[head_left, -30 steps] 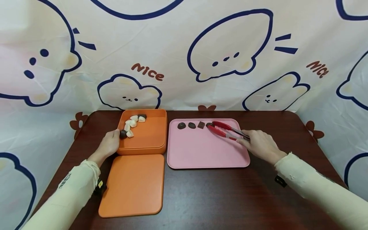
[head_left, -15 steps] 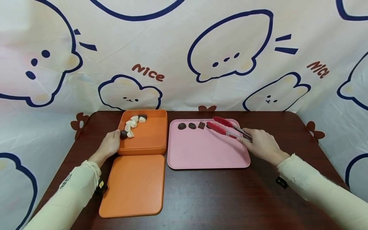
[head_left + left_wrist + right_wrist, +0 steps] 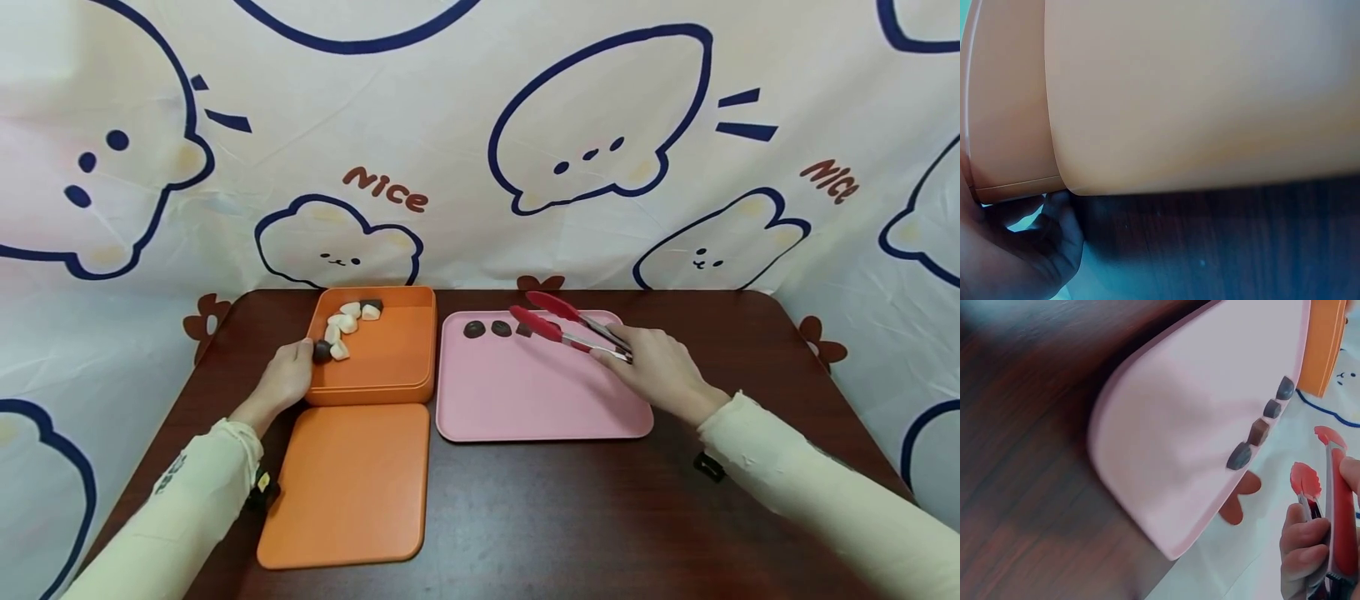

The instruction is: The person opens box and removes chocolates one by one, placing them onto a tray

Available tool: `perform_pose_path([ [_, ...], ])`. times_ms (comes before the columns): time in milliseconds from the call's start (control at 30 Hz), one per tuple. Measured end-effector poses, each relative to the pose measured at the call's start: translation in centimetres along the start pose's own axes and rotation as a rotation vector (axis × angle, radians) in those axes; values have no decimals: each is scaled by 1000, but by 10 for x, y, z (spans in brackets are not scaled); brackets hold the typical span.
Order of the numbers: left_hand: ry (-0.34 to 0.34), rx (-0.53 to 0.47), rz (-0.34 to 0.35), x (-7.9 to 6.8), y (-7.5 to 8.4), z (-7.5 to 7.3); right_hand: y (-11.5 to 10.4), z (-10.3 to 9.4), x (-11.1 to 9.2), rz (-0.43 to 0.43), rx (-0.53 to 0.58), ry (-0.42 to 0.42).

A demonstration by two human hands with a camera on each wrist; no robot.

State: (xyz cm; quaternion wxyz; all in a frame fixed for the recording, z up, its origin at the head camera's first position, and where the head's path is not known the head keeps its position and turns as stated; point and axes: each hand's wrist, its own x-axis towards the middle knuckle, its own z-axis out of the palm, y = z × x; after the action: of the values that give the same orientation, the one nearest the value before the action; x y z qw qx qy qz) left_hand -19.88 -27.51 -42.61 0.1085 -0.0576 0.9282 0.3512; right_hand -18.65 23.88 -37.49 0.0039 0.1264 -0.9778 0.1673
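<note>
My left hand (image 3: 288,372) holds the left wall of an orange box (image 3: 375,393), thumb at the rim, fingers curled outside in the left wrist view. Inside are several white chocolates (image 3: 348,323), a dark round chocolate (image 3: 321,351) near the thumb, and a dark piece (image 3: 371,303) in the far part. My right hand (image 3: 663,367) grips red-tipped tongs (image 3: 536,323), their arms spread with nothing between the tips. The tongs hang over the far edge of a pink tray (image 3: 525,408). A row of several dark chocolates (image 3: 1239,456) lies along that edge, partly hidden by the tongs in the head view.
An orange lid (image 3: 352,483) lies flat on the dark wooden table (image 3: 562,517), in front of the box. The tray stands right beside the box. A white printed cloth (image 3: 465,242) hangs behind the table and along its sides.
The tongs opened, let go of the rightmost dark chocolate on the tray, then rose and moved left with my right hand. My left hand has stayed at the box.
</note>
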Motion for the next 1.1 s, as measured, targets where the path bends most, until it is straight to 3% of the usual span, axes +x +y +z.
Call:
perform_pose_path([
  [467, 1, -4, -6, 0, 2, -1, -47, 14, 18, -124, 64, 29],
  [667, 12, 2, 1, 0, 1, 1, -62, 16, 25, -233, -23, 91],
  [1100, -14, 1, -8, 0, 1, 0, -103, 22, 42, -215, -21, -21],
])
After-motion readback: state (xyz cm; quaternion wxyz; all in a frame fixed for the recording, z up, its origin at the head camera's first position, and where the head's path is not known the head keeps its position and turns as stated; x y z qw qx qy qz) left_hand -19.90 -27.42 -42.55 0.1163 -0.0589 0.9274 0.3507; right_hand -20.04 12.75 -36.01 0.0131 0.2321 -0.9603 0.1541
